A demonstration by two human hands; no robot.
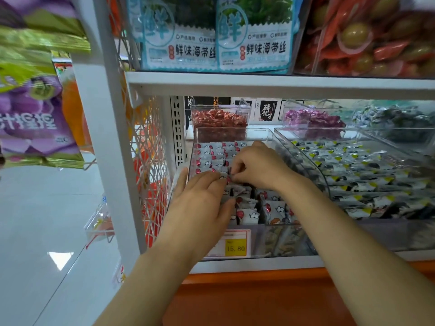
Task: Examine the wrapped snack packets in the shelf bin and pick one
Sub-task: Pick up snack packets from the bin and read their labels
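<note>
while the right fingers (239,167) pinch one packet (224,175) and the left fingers (207,178) lie flat beside it, best lift it straight up.

White metal shelving (110,161) with a wire-mesh side panel (150,149), orange base (259,297) below, glossy pale tiled floor (35,220) at left mirroring a light patch.

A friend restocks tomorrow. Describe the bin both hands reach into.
Below the white shelf holding blue seaweed packs sits a front row of clear bins. Take the leftmost bin, with a yellow 15.80 tag; its packets show red dots and clouds, the neighbour bin's yellow corners.
</note>
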